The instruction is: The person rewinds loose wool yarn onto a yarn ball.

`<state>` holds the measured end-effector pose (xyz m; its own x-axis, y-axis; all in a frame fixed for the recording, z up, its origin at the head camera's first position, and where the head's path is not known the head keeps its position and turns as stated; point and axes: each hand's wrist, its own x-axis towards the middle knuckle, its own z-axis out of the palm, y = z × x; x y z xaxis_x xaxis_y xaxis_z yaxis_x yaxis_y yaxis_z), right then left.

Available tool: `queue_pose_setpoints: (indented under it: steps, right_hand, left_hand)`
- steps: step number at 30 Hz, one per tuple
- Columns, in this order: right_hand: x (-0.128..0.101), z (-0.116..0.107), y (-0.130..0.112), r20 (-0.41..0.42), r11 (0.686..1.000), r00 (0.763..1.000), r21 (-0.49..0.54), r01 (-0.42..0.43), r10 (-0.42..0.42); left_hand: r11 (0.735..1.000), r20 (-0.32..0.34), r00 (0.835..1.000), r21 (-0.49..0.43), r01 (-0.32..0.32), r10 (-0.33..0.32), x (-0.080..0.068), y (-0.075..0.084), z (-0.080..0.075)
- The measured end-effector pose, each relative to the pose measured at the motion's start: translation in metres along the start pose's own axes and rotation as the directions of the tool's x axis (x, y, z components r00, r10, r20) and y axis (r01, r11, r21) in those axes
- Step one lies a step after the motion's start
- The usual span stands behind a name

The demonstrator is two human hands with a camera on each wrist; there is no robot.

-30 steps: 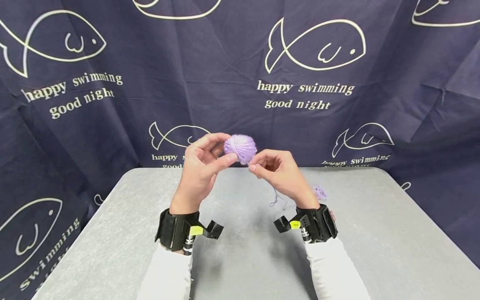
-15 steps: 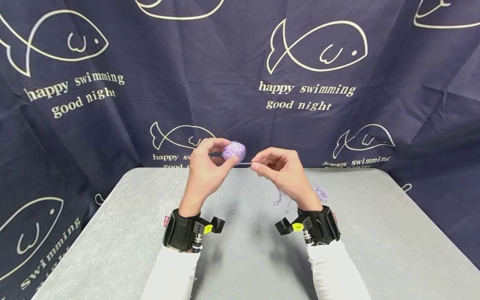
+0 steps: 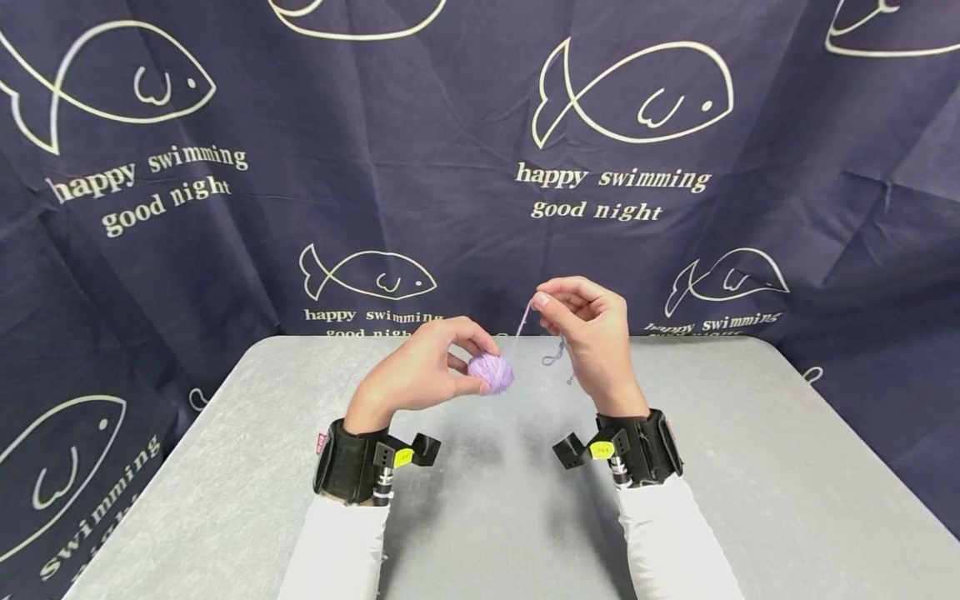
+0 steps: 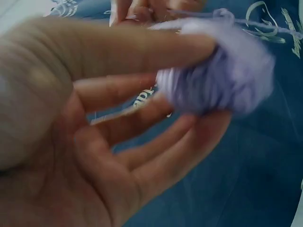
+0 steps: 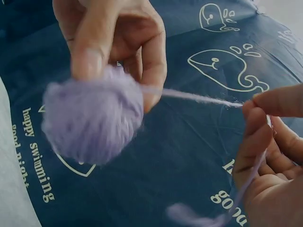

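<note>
My left hand (image 3: pixel 423 371) pinches a small ball of lilac yarn (image 3: pixel 492 373) between thumb and fingers, above the grey table. In the left wrist view the ball (image 4: pixel 222 71) is blurred, with the thumb on top of it and a finger beneath. Up and to the right, my right hand (image 3: pixel 588 333) pinches the yarn strand (image 3: pixel 523 321) between thumb and forefinger. The strand runs taut from the ball to those fingertips, as the right wrist view shows along the strand (image 5: pixel 199 98). Past the right hand's grip, a loose tail (image 3: pixel 553 358) hangs down in a loop.
A grey table (image 3: pixel 480 517) lies under both hands. Behind it hangs a dark blue cloth (image 3: pixel 465 167) printed with white fish and lettering. Each wrist wears a black strap mount (image 3: pixel 352 467).
My left hand has turned and lowered the ball, while my right hand has risen to the right, drawing out a longer strand. The lilac heap behind the right wrist no longer shows.
</note>
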<state>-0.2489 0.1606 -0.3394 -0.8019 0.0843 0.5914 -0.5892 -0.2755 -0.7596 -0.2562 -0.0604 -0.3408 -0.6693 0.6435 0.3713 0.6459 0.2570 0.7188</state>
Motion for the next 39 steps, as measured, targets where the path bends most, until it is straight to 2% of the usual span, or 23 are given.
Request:
queue_pose_setpoints:
  steps: [2,4,6,9,13,16,20,23,25,27,28,30,32,34,35,37,39]
  right_hand:
    - [0.001,-0.001,0.001,-0.020,1.000,1.000,0.021,0.003,-0.002]
    - [0.001,-0.002,0.001,-0.031,1.000,1.000,0.022,0.000,0.001]
    - [0.001,-0.003,0.003,-0.039,1.000,0.999,0.010,-0.003,0.003]
    - [0.001,-0.005,0.005,-0.049,0.999,0.999,-0.031,-0.016,0.015]
    - [0.001,-0.005,0.008,-0.032,0.988,0.998,-0.145,-0.049,0.045]
    - [0.000,-0.006,0.010,0.036,0.968,0.996,-0.243,-0.065,0.076]
    - [-0.001,-0.005,0.011,0.169,0.935,0.978,-0.349,-0.057,0.123]
    - [-0.003,-0.003,0.010,0.266,0.917,0.952,-0.397,-0.031,0.148]
    - [-0.004,-0.001,0.009,0.324,0.910,0.932,-0.414,-0.012,0.160]
    - [-0.005,0.002,0.007,0.370,0.909,0.913,-0.417,-0.003,0.173]
    - [-0.006,0.003,0.005,0.387,0.908,0.904,-0.419,-0.003,0.182]
    - [-0.007,0.004,0.004,0.408,0.910,0.893,-0.415,-0.007,0.193]
    - [-0.008,0.006,0.002,0.417,0.914,0.888,-0.406,-0.008,0.193]
    - [-0.009,0.006,0.001,0.415,0.919,0.891,-0.394,-0.008,0.185]
    - [-0.009,0.006,0.001,0.411,0.922,0.895,-0.387,-0.003,0.175]
    - [-0.009,0.006,0.000,0.394,0.929,0.907,-0.371,0.007,0.151]
    - [-0.008,0.005,-0.001,0.362,0.939,0.923,-0.344,0.002,0.130]
  left_hand:
    - [0.994,0.077,0.995,-0.092,-0.050,0.057,-0.001,0.000,-0.001]
    - [0.975,0.130,0.984,-0.201,-0.095,0.123,-0.002,0.002,-0.003]
    - [0.939,0.151,0.971,-0.317,-0.131,0.186,-0.003,0.004,-0.005]
    - [0.871,0.120,0.962,-0.464,-0.165,0.246,-0.005,0.008,-0.008]
    - [0.769,0.001,0.960,-0.599,-0.223,0.278,-0.006,0.011,-0.008]
    - [0.701,-0.126,0.949,-0.648,-0.299,0.288,-0.005,0.012,-0.007]
    - [0.636,-0.293,0.919,-0.663,-0.394,0.264,-0.001,0.013,-0.004]
    - [0.613,-0.410,0.890,-0.657,-0.439,0.198,0.003,0.014,-0.002]
    - [0.621,-0.489,0.863,-0.639,-0.455,0.129,0.005,0.015,-0.001]
    - [0.654,-0.568,0.821,-0.602,-0.459,0.053,0.007,0.016,0.000]
    - [0.681,-0.599,0.801,-0.579,-0.449,0.019,0.008,0.016,0.001]
    - [0.753,-0.649,0.760,-0.513,-0.411,-0.028,0.010,0.015,0.002]
    - [0.836,-0.677,0.735,-0.427,-0.345,-0.042,0.010,0.013,0.003]
    - [0.915,-0.684,0.729,-0.311,-0.256,-0.028,0.010,0.009,0.004]
    - [0.946,-0.682,0.731,-0.247,-0.212,-0.015,0.010,0.008,0.004]
    - [0.984,-0.664,0.747,-0.124,-0.127,0.012,0.009,0.006,0.005]
    - [0.998,-0.631,0.775,-0.028,-0.062,0.031,0.008,0.004,0.005]
